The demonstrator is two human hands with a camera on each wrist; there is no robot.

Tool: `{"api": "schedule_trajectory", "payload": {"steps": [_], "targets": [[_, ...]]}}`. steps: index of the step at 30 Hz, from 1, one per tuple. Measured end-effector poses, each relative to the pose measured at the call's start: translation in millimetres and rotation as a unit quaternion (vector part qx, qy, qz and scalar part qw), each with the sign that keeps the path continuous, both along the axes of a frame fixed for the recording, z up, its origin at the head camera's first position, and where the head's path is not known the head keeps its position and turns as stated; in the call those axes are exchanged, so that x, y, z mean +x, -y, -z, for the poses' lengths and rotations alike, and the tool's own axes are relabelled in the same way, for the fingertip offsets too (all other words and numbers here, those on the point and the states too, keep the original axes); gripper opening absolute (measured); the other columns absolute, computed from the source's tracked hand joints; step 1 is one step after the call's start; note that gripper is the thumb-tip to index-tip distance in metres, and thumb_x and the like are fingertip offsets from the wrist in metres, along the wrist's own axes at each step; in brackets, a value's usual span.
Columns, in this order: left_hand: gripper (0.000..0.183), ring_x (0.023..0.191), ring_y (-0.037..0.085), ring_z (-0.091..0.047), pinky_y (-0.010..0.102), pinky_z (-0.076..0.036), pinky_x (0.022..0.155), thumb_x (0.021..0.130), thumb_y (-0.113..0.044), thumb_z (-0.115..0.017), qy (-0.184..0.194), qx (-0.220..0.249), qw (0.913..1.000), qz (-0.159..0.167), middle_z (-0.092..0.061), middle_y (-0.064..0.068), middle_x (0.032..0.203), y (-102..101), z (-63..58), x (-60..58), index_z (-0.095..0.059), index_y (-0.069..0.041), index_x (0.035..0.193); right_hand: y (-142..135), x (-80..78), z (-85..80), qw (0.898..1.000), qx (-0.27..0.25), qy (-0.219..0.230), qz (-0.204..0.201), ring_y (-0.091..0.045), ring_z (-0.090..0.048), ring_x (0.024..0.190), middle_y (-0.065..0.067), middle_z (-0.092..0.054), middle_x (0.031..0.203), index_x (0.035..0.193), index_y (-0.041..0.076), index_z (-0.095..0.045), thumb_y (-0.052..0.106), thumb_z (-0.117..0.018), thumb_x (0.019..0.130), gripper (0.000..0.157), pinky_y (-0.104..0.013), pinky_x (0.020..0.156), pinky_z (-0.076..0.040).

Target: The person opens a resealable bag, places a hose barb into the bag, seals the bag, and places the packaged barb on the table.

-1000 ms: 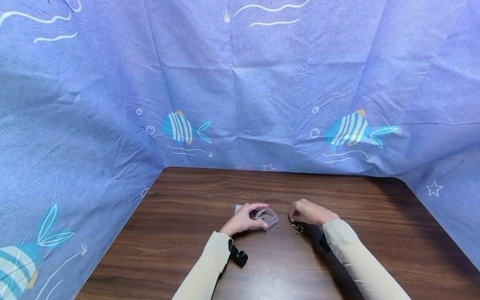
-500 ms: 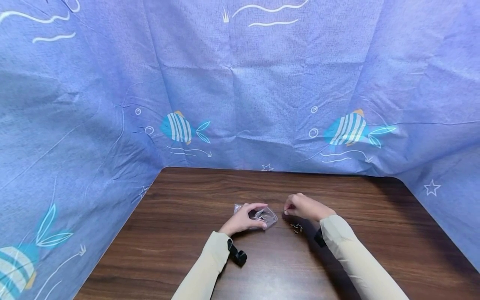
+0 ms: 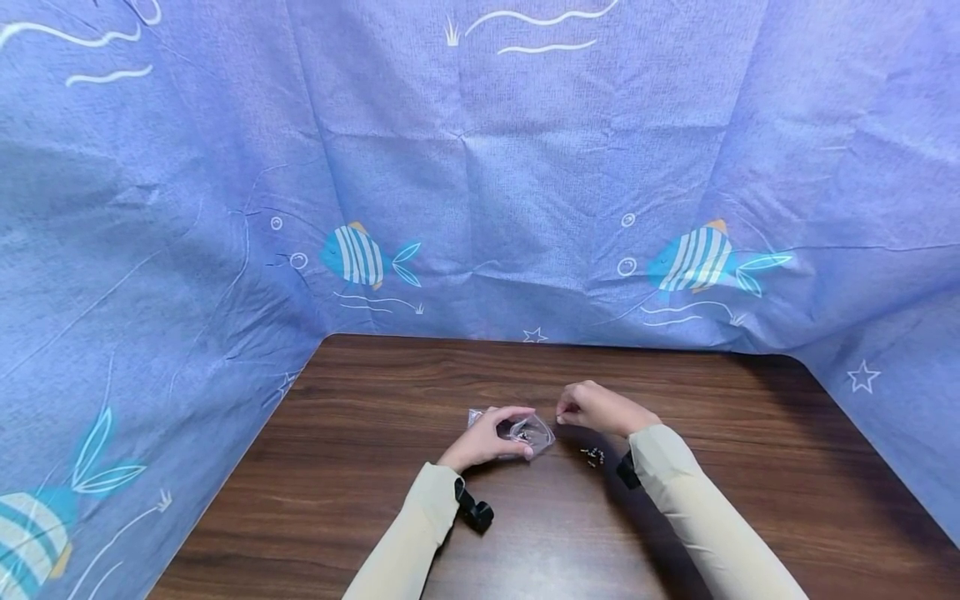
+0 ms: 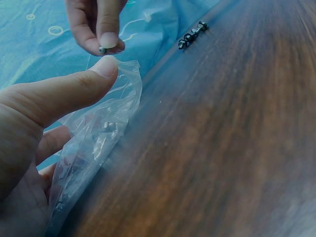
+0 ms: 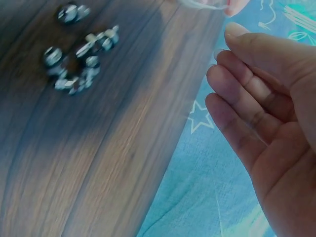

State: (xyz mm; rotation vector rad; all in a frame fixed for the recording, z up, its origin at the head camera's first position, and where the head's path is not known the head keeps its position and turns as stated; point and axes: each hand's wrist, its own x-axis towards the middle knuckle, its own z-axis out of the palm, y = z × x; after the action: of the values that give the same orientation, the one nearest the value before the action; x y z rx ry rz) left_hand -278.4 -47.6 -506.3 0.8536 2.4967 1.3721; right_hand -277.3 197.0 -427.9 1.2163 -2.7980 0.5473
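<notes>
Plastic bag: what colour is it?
The plastic bag is clear and colourless; the left wrist view shows it best.

Your bag [image 4: 111, 118] is clear, glossy plastic; the small pieces [image 5: 73, 85] at its four o'clock look shiny metal. Your wood-grained worktop [image 3: 375, 458] gleams smoothly; the creased backdrop [image 3: 510, 183] at twelve o'clock is matt cloth.

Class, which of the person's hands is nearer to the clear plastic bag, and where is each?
Left. The left hand holds the clear plastic bag; the right hand is just right of it, not touching, pinching a tiny piece.
</notes>
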Motion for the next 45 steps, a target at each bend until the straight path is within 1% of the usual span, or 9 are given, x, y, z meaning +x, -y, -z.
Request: {"api": "schedule_trajectory", "payload": {"steps": [9, 15, 21, 26, 30, 39, 45], "targets": [[0.065, 0.112, 0.013, -0.048, 0.035, -0.040, 0.098, 0.076, -0.035, -0.081, 0.008, -0.001, 1.0000, 0.000, -0.061, -0.006, 0.130, 0.1, -0.6, 0.4, -0.056, -0.023, 0.135, 15.0, -0.3, -6.6, 1.000, 0.000, 0.006, -0.008, 0.000, -0.055, 0.068, 0.005, -0.064, 0.075, 0.079, 0.010, -0.070, 0.008, -0.072, 0.084, 0.006, -0.019, 0.064, -0.050], [0.064, 0.112, 0.015, -0.049, 0.036, -0.040, 0.098, 0.076, -0.034, -0.081, 0.006, 0.001, 1.0000, -0.001, -0.061, -0.004, 0.129, -0.1, -2.1, 1.6, -0.057, -0.023, 0.134, 22.8, 0.1, -6.6, 1.000, -0.006, 0.017, -0.011, -0.002, -0.055, 0.067, 0.002, -0.065, 0.076, 0.080, 0.006, -0.070, 0.008, -0.073, 0.082, 0.004, -0.018, 0.063, -0.049], [0.062, 0.114, 0.016, -0.048, 0.039, -0.040, 0.099, 0.076, -0.035, -0.081, 0.015, 0.001, 0.9999, -0.003, -0.060, -0.006, 0.130, -0.2, -2.6, 2.0, -0.057, -0.029, 0.133, 27.3, -0.5, -2.6, 1.000, -0.001, 0.011, -0.020, -0.003, -0.056, 0.069, 0.001, -0.066, 0.078, 0.083, 0.004, -0.072, 0.007, -0.074, 0.081, 0.004, -0.019, 0.066, -0.050], [0.062, 0.114, 0.016, -0.048, 0.039, -0.040, 0.099, 0.076, -0.034, -0.081, 0.016, 0.000, 0.9999, -0.004, -0.060, -0.006, 0.130, -0.4, -3.7, 2.3, -0.057, -0.029, 0.133, 29.5, -3.3, 0.2, 1.000, 0.003, -0.002, -0.028, -0.002, -0.056, 0.069, 0.002, -0.065, 0.078, 0.082, 0.004, -0.072, 0.009, -0.074, 0.082, 0.006, -0.019, 0.066, -0.050], [0.062, 0.113, 0.015, -0.048, 0.038, -0.040, 0.098, 0.076, -0.035, -0.082, 0.016, -0.003, 0.9998, -0.007, -0.060, -0.006, 0.129, -0.5, -3.9, 1.8, -0.057, -0.029, 0.133, 31.1, -2.7, -1.0, 0.999, 0.001, -0.005, -0.034, -0.003, -0.057, 0.069, 0.002, -0.066, 0.078, 0.082, 0.004, -0.072, 0.009, -0.074, 0.082, 0.005, -0.019, 0.066, -0.050], [0.062, 0.113, 0.016, -0.048, 0.037, -0.040, 0.098, 0.076, -0.036, -0.081, 0.012, -0.011, 0.9998, -0.005, -0.060, -0.005, 0.129, -0.9, -4.2, 1.5, -0.057, -0.028, 0.133, 30.2, -2.5, -1.5, 1.000, 0.003, 0.008, -0.027, -0.003, -0.057, 0.070, 0.003, -0.066, 0.079, 0.085, 0.004, -0.073, 0.009, -0.073, 0.082, 0.005, -0.020, 0.067, -0.050], [0.063, 0.112, 0.015, -0.048, 0.037, -0.040, 0.097, 0.076, -0.036, -0.081, 0.012, -0.011, 0.9998, -0.007, -0.060, -0.004, 0.128, -0.4, -2.7, 0.4, -0.057, -0.029, 0.134, 25.6, -0.2, -5.4, 0.999, -0.003, 0.036, -0.028, -0.002, -0.057, 0.070, 0.003, -0.067, 0.080, 0.087, 0.005, -0.073, 0.008, -0.072, 0.084, 0.005, -0.019, 0.066, -0.050]]}}
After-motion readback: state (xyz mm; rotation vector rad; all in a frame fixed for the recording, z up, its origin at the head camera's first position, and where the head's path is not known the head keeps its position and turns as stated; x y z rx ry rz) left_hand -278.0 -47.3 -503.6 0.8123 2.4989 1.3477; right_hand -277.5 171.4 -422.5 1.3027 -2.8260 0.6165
